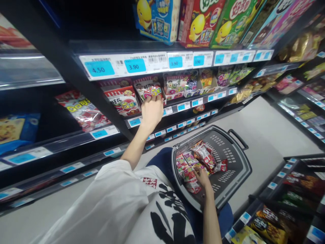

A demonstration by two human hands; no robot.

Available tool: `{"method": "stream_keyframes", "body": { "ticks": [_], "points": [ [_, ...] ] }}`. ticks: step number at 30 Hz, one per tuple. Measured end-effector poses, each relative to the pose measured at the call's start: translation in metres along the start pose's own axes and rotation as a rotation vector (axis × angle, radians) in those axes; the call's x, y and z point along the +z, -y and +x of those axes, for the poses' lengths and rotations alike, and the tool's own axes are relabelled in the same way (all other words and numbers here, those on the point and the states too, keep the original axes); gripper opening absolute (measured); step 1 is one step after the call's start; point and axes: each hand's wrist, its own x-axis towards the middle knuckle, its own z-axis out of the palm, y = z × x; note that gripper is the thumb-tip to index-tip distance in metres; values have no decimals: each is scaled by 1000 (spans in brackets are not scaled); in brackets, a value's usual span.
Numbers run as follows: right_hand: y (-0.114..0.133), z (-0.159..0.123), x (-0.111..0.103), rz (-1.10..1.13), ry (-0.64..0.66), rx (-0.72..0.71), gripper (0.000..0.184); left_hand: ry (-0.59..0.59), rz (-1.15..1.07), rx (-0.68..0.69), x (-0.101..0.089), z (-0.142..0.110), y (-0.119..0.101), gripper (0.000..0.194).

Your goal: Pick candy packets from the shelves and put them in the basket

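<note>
My left hand reaches into a shelf row of gummy candy bags, its fingers curled on the front of a red-and-white gummy candy bag. That bag still sits in its display box among similar bags. Lower down, my right hand is inside a grey shopping basket, fingers bent around a small gummy candy bag; the fingertips are partly hidden. Several other candy bags in red, white and purple lie loosely in the basket, which rests over my legs.
Boxed snacks stand on the shelf above, over a strip of price tags. A dark shelf upright rises left of my left hand. Another shelf of packets is at the lower right, across the pale floor.
</note>
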Motion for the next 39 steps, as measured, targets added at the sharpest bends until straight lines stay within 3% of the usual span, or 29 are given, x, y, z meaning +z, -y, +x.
{"method": "stream_keyframes", "body": {
  "ticks": [9, 23, 31, 39],
  "points": [
    [-3, -2, 4, -14, -3, 2, 35, 100, -1, -87, -7, 8, -2, 51],
    [-1, -4, 2, -30, 18, 3, 33, 88, -86, -51, -2, 28, 13, 44],
    [5, -5, 2, -43, 37, 34, 30, 59, -108, -78, -11, 9, 4, 54],
    [8, -6, 3, -60, 73, 80, 29, -22, -245, -56, 15, 5, 10, 70]
  ]
}}
